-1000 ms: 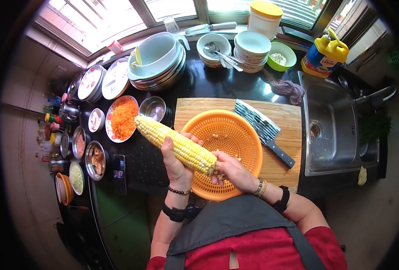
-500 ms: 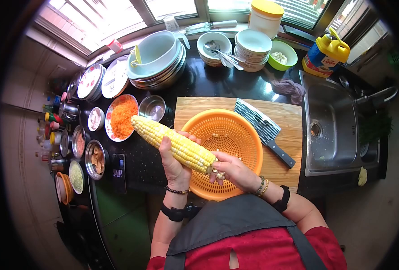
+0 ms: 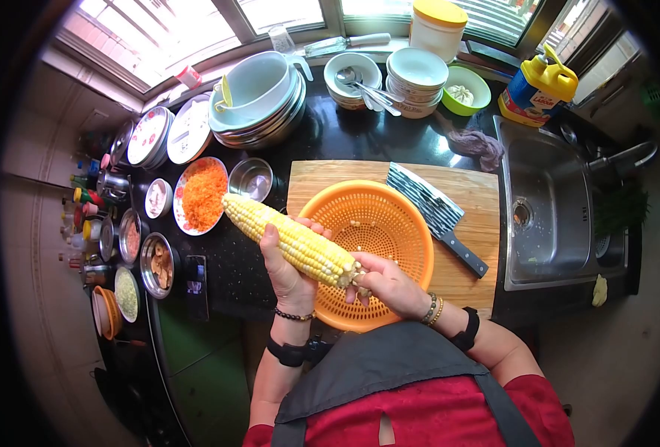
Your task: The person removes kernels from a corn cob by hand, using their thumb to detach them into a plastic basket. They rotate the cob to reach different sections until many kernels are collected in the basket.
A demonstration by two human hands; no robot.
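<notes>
The left hand [image 3: 292, 283] is wrapped around the middle of the corn cob [image 3: 289, 240], thumb along its near side; the right hand [image 3: 391, 287] has its fingers curled on the butt end, with loose kernels [image 3: 364, 291] at the fingertips. The rim of the orange colander [image 3: 425, 249] curves just beyond and to the right of these fingers, leaving open room inside it; its near rim lies close to the apron [image 3: 389, 365]. Bare counter [image 3: 242, 272] gives space left of the left fingers, as far as the phone [image 3: 197, 287].

The cob's long axis slants from the right fingers, forward and left past the left thumb, its narrower tip close to the plate of shredded carrot [image 3: 203, 195].

Under the colander is a wooden cutting board [image 3: 311, 175], and beyond the right fingers a cleaver [image 3: 438, 216] lies on it, handle toward the person. Farther right is the steel sink [image 3: 549, 238]; stacked bowls [image 3: 417, 89] stand well ahead, below bright windows [image 3: 281, 15].
</notes>
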